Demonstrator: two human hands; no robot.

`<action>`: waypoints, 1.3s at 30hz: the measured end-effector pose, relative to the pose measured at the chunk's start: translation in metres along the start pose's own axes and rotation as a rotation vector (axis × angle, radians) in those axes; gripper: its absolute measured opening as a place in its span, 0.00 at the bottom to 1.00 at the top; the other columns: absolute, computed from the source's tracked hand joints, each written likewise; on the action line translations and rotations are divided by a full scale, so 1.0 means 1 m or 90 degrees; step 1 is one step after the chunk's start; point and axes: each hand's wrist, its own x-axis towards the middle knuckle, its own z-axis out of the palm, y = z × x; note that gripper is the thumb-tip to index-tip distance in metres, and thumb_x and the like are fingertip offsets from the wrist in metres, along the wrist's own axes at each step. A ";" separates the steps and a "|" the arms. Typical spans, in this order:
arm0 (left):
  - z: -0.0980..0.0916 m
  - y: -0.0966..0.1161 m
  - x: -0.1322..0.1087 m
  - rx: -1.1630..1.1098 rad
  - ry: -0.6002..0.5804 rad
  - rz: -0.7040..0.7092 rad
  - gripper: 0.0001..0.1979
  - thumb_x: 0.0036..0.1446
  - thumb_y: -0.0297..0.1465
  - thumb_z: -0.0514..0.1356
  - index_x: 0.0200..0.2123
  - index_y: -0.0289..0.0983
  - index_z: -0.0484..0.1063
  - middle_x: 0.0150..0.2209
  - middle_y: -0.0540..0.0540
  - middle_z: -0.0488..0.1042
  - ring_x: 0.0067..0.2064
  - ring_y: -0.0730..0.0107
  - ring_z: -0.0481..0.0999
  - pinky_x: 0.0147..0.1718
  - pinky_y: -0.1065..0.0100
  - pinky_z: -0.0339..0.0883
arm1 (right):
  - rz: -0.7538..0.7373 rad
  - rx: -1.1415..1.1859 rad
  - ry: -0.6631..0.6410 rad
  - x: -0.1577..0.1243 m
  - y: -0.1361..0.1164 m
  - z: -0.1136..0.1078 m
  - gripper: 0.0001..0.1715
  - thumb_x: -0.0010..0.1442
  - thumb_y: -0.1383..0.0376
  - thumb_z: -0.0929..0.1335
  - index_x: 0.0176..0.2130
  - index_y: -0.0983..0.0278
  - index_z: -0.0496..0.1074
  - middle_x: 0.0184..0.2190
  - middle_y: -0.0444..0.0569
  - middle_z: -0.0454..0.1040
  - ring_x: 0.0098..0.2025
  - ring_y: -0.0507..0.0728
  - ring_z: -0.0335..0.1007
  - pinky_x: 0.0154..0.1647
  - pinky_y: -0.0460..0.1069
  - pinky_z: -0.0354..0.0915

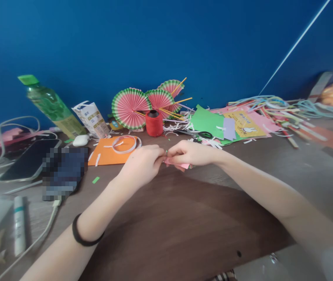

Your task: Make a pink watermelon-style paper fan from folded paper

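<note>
Both hands meet in the middle of the brown wooden table point(169, 218). The left hand point(141, 164) and the right hand point(192, 153) pinch a small piece of pink paper point(180, 164) between their fingertips — it looks folded, with a thin green edge. Just behind the hands lies a flat orange sheet point(107, 156) with a white paper ring point(124, 144) on it. Past that stands a fat red spool of thread point(154, 123), and round pink-and-green paper fans point(131, 108) lean on the blue wall — pleated like watermelon slices. A green plastic bottle point(50, 105) stands far left.
</note>
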 end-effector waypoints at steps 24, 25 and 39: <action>-0.003 0.002 0.000 -0.123 0.036 -0.070 0.06 0.52 0.30 0.52 0.29 0.37 0.69 0.31 0.49 0.74 0.32 0.69 0.71 0.30 0.70 0.60 | 0.039 0.030 0.043 -0.003 -0.007 -0.001 0.13 0.58 0.63 0.62 0.26 0.67 0.67 0.16 0.40 0.64 0.18 0.46 0.58 0.22 0.43 0.54; -0.003 0.002 0.000 -0.115 0.038 -0.068 0.06 0.52 0.30 0.52 0.29 0.37 0.69 0.30 0.48 0.74 0.32 0.69 0.71 0.30 0.70 0.60 | 0.044 0.021 0.049 -0.003 -0.007 -0.001 0.13 0.57 0.62 0.62 0.26 0.67 0.67 0.16 0.40 0.64 0.18 0.46 0.58 0.22 0.43 0.54; -0.003 0.002 -0.001 -0.101 0.044 -0.047 0.08 0.52 0.31 0.52 0.30 0.37 0.70 0.30 0.48 0.74 0.31 0.69 0.70 0.29 0.70 0.59 | 0.059 -0.022 0.059 -0.006 -0.014 0.001 0.14 0.57 0.60 0.62 0.25 0.66 0.65 0.16 0.41 0.64 0.19 0.47 0.59 0.23 0.44 0.54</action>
